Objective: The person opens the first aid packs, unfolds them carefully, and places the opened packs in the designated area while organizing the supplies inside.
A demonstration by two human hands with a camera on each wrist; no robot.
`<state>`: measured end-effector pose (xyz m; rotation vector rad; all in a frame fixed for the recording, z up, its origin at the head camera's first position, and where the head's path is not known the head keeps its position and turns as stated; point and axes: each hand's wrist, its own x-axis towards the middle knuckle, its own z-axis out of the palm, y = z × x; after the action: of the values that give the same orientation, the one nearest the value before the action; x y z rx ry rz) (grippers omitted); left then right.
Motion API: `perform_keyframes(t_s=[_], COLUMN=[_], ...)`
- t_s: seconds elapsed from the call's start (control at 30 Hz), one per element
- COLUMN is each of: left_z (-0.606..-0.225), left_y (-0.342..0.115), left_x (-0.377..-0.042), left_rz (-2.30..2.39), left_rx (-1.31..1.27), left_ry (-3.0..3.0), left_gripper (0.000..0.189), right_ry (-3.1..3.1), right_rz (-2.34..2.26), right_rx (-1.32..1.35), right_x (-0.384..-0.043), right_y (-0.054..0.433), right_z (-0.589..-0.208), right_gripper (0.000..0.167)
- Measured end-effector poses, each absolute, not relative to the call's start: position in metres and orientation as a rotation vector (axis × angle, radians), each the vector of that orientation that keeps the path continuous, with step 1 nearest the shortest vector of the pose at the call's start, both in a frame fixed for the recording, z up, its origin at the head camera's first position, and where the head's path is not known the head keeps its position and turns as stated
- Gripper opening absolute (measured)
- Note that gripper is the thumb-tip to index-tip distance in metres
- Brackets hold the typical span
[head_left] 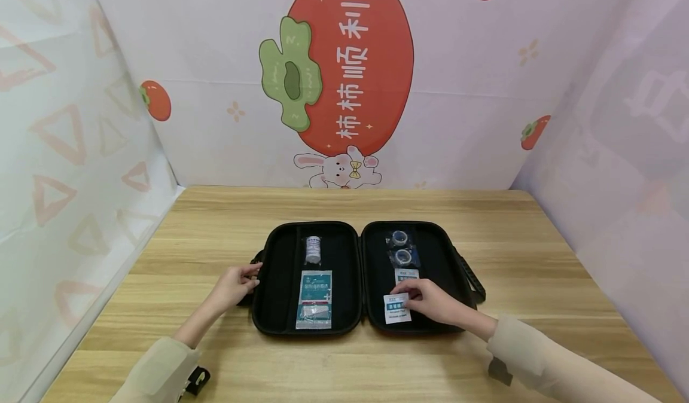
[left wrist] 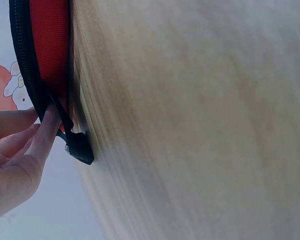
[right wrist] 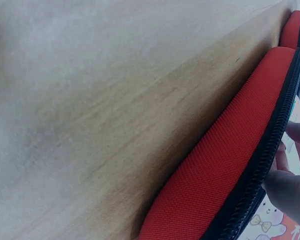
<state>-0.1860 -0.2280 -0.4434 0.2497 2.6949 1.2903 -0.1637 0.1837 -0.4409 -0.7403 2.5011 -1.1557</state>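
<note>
A black-lined zip case (head_left: 343,247) lies unfolded on the table, its outside red in both wrist views. My left hand (head_left: 234,286) holds the left rim, thumb and fingers about the zipper edge (left wrist: 27,60) in the left wrist view. Over the right half, my right hand (head_left: 433,302) pinches a small white and blue alcohol pad packet (head_left: 397,315). Just behind it lies a similar packet (head_left: 406,274), partly covered. The case's rim hides the packets in the right wrist view, where some fingers (right wrist: 287,187) show.
The left half holds a small white wrapped roll (head_left: 313,250) and a green and white flat packet (head_left: 315,292). Two wrapped tape rolls (head_left: 402,257) sit at the back of the right half. A black handle (head_left: 472,279) sticks out at the case's right side.
</note>
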Motion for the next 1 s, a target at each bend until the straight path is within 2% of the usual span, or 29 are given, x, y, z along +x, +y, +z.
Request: perform_keyframes(t_s=[1.0], left_z=[-0.443], left_y=[-0.229], left_x=[-0.186], left_rz=[1.29], left_rx=[0.256], left_ry=[2.69], left_gripper=[0.041], right_ry=[2.541], right_rz=[-1.368], right_rx=[-0.415], right_x=[-0.168], right_y=[0.218], right_z=[-0.418], right_gripper=[0.021])
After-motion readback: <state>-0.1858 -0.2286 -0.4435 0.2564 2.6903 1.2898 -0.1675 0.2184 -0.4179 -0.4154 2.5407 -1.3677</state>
